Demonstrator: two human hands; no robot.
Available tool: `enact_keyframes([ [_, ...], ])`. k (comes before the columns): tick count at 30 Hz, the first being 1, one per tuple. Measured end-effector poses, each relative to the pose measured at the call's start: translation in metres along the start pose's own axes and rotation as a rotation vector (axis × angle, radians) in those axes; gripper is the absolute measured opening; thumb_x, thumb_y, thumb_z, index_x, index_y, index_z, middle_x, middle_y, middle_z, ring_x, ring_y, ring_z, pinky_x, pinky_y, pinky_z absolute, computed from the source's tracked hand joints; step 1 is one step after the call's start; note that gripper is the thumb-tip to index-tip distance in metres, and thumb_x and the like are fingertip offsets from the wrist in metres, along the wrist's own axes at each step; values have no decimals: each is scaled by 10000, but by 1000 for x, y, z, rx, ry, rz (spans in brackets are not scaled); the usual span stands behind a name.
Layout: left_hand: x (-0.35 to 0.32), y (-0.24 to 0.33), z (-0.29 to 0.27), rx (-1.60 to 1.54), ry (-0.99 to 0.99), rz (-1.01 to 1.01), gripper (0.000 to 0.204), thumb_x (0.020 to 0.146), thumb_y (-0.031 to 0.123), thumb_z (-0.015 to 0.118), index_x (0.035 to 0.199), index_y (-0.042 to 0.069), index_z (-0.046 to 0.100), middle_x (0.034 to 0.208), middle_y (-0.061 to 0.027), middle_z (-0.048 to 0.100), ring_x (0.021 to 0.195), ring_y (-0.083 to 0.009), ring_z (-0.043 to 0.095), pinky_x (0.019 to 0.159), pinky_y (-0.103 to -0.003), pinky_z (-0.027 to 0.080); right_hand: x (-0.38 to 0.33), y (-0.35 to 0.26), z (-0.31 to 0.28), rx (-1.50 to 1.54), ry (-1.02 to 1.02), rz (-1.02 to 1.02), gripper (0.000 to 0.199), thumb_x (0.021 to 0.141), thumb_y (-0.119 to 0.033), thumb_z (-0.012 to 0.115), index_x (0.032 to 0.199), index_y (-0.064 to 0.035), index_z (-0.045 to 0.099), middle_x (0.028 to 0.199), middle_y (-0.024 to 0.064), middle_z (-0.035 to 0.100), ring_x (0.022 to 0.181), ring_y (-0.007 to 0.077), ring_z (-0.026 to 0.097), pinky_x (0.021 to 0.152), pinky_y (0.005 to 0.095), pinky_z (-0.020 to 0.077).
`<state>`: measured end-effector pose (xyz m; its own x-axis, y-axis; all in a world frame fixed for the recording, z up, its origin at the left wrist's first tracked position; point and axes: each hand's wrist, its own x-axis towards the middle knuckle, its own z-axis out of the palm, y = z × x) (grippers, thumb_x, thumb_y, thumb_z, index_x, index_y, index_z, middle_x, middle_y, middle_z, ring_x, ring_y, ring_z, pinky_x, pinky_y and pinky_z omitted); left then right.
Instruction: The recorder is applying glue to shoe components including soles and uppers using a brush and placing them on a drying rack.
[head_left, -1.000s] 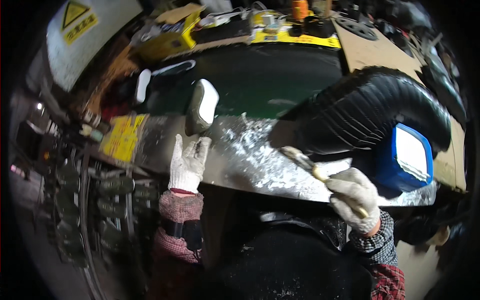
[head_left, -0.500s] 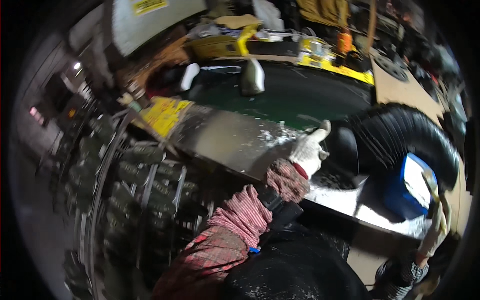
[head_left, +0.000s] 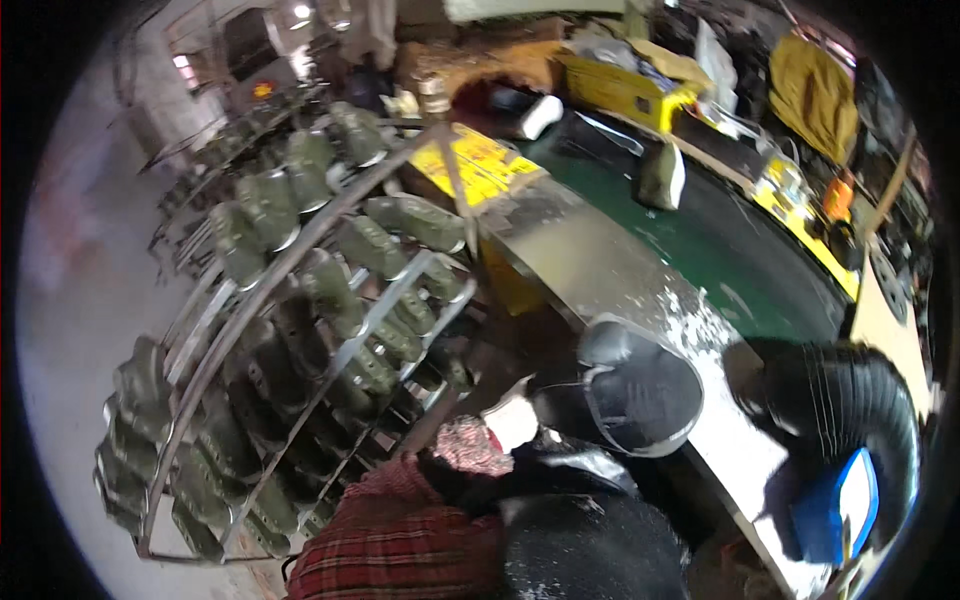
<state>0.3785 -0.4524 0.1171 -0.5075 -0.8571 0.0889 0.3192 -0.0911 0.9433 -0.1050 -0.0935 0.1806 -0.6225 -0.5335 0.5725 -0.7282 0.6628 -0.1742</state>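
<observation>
the gloved left hand point(head_left: 511, 419) is meeting the end of a black boot point(head_left: 645, 400), which is presenting its underside to view before the near edge of the bench point(head_left: 570, 245); the fingers are hiding, so whether that grip is clasping cannot be told. the right hand point(head_left: 846, 580) is barely showing beside the blue container point(head_left: 818, 515), its grip being likewise unreadable. two pieces on the green belt point(head_left: 705, 255) are displaying white faces, seemingly coated, while the boot's underside is looking dark, its coating apparently remaining undone

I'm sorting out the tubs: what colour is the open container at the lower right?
The container is blue, with white inside; the head view shows it best.
</observation>
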Motion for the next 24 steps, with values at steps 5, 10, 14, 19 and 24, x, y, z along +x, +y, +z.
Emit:
enact_keyframes([
  [5, 37, -20, 37, -211, -66, -328, 363, 927, 184, 525, 1240, 0, 526, 1143, -108, 628, 1020, -228, 605, 902, -367, 481, 19, -175, 23, 656, -3, -51, 275, 933, -156, 546, 1168, -31, 615, 976, 97, 657, 843, 139, 612, 727, 271, 494],
  [10, 54, -34, 24, -100, -29, -426, 365, 941, 157, 518, 1260, -21, 502, 1164, -140, 619, 1050, -237, 597, 936, -366, 473, 45, -316, 51, 1164, -217, -288, 276, 858, -82, 654, 1102, 45, 632, 974, 139, 691, 870, 204, 661, 810, 287, 518],
  [14, 69, -32, 16, -38, -21, -400, 276, 946, 140, 512, 1170, -18, 546, 1069, -135, 642, 952, -219, 621, 840, -350, 502, 63, -363, 75, 1539, -661, -68, 301, 872, -92, 659, 1145, 28, 614, 1048, 109, 676, 904, 176, 647, 801, 260, 510],
  [19, 77, -3, 15, -134, 72, -322, 221, 944, 131, 521, 1112, -9, 553, 1001, -118, 642, 878, -204, 620, 768, -339, 499, 46, -324, 94, 1284, -506, 193, 371, 986, -290, 502, 1002, 56, 633, 736, 102, 668, 583, 128, 612, 544, 246, 486],
  [24, 83, -7, 27, -127, -16, -341, 169, 941, 122, 530, 1054, 0, 560, 933, -100, 642, 803, -190, 620, 696, -329, 495, 62, -332, 88, 1174, -251, 96, 344, 985, -259, 490, 1022, 42, 653, 809, 97, 680, 690, 142, 644, 628, 249, 514],
])
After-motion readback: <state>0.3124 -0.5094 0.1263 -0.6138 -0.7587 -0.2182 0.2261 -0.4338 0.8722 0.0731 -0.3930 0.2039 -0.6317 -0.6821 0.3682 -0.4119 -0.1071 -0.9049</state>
